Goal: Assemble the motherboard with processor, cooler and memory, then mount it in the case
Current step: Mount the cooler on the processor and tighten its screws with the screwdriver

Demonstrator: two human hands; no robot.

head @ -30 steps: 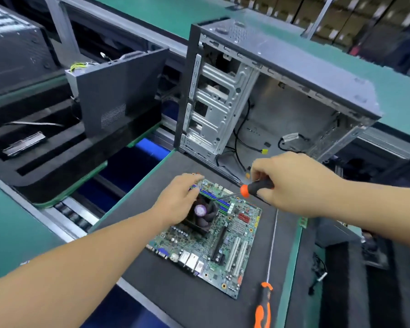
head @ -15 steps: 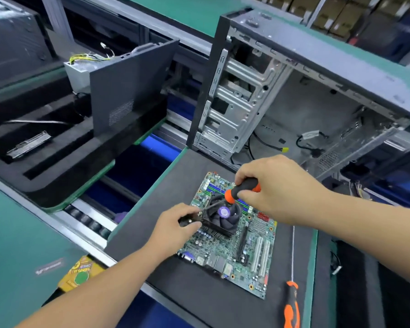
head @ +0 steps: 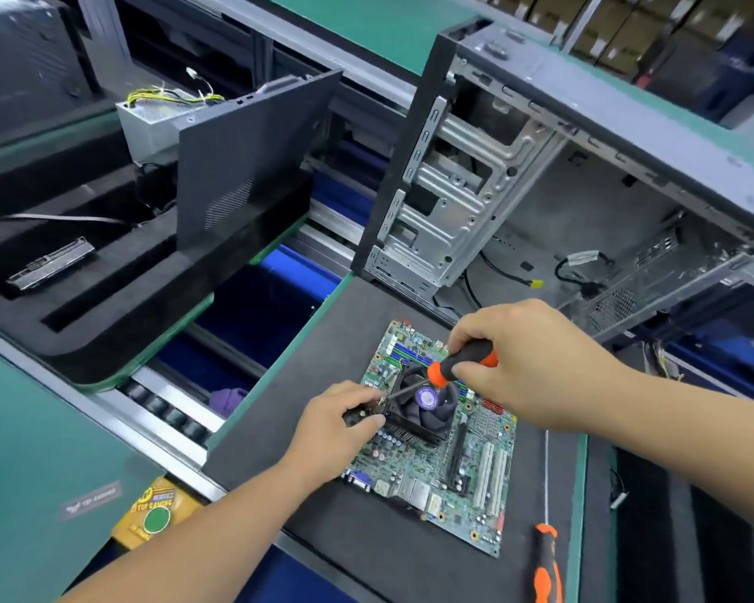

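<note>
1. Nearest, a spare screwdriver (head: pixel 546 565) with an orange and black handle lies on the dark mat (head: pixel 288 372) of the worktop, just off the board's near right corner and untouched.
2. The motherboard (head: pixel 442 446) lies flat on that mat, not yet in the case. The cooler (head: pixel 425 404) already sits on it over the socket, so the processor is presumably under it (hidden, so I cannot confirm).
3. The left hand (head: pixel 338 422) rests at the cooler's left corner, its fingers curled and pinching near a mounting screw; what exactly the grip holds is too small to tell.
4. The right hand (head: pixel 527 363) has its grip wrapped round the handle of the screwdriver in use (head: pixel 462 363), the shaft slanting down to that same corner. My judgement: cooler fastening is under way, with the other corners probably still to check.
5. The blue and green memory slots (head: pixel 410 348) at the board's far edge are partly hidden by the right hand; whether sticks are seated I cannot tell.
6. Beyond, the open case (head: pixel 584 176) stands at the mat's far edge, with loose cables (head: pixel 580 265) lying on its floor (they would need moving aside before the board goes in).
7. Far left, a side panel (head: pixel 244 167) stands in a black foam tray (head: pixel 83 298), well apart from the work.
</note>
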